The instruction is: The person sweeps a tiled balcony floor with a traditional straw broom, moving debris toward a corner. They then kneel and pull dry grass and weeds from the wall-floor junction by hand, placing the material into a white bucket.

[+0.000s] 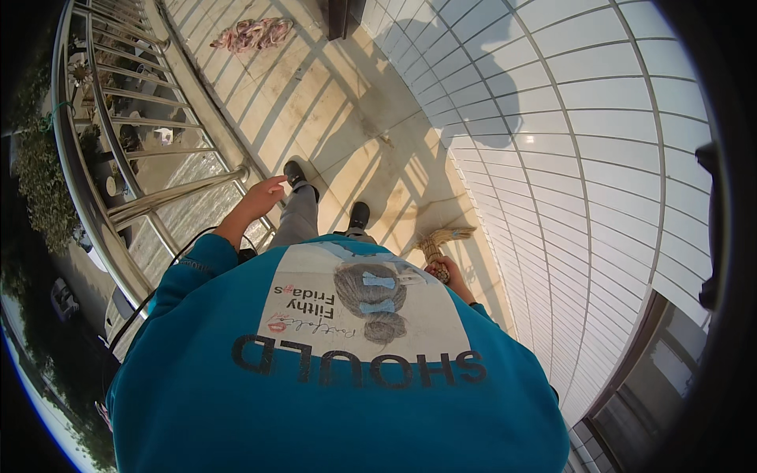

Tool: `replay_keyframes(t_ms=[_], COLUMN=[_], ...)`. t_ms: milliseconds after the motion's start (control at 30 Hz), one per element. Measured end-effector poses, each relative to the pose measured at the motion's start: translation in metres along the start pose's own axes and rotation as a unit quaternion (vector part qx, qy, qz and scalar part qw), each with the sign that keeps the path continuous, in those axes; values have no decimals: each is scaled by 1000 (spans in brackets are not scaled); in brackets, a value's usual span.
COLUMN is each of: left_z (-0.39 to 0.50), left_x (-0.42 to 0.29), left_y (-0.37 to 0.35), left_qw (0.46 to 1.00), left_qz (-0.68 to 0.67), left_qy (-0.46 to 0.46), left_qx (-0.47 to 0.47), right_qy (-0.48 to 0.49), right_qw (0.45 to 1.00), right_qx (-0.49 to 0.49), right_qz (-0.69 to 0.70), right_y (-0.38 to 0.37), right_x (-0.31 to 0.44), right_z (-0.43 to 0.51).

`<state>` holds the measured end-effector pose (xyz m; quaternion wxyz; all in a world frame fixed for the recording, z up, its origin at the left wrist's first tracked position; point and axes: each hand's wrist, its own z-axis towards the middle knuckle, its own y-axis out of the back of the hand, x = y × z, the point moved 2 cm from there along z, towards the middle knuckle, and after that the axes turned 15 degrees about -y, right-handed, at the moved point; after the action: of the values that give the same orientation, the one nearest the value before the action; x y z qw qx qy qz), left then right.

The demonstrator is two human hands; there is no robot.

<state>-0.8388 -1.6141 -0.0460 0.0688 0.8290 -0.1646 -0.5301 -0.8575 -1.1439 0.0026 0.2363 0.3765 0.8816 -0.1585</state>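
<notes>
My right hand is closed around the bound stem of a short straw broom, low on my right side. Its bristles spread forward and to the right over the tiled floor, near the wall's foot. My left hand is on the other side, beside the steel railing and over my left leg, index finger stretched out and nothing in it. Under me lies the beige tiled floor, striped with railing shadows. Brownish dirt and a small scrap show ahead of my shoes.
A stainless steel railing runs along the left, with a drop to a yard beyond. On the right rises a white tiled wall. A pinkish heap of cloth strips lies ahead, left of a dark post. A black cable hangs by my left arm.
</notes>
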Motion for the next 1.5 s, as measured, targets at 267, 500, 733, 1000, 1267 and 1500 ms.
replay_keyframes(t_ms=[267,500,733,1000,1267,1500], left_z=[-13,0,38,175,302,347], left_x=[47,62,57,-74,-342,-502], left_y=[77,92,122,220,319,281], left_qw=[996,994,992,967,753,443], left_qz=[-4,-26,-82,90,298,585], left_qy=[56,-6,1,-142,-395,-548], left_qx=[-65,-102,-93,-191,-433,-402], right_qy=[-5,47,205,136,303,383], right_qw=[913,882,778,817,762,748], right_qx=[-26,-32,-236,-172,-199,-214], right_qz=[-407,-469,-545,-533,-536,-497], right_y=[-215,-236,-179,-216,-132,-146], right_x=[-56,-49,-49,-23,5,9], right_z=[129,64,-33,25,-1,32])
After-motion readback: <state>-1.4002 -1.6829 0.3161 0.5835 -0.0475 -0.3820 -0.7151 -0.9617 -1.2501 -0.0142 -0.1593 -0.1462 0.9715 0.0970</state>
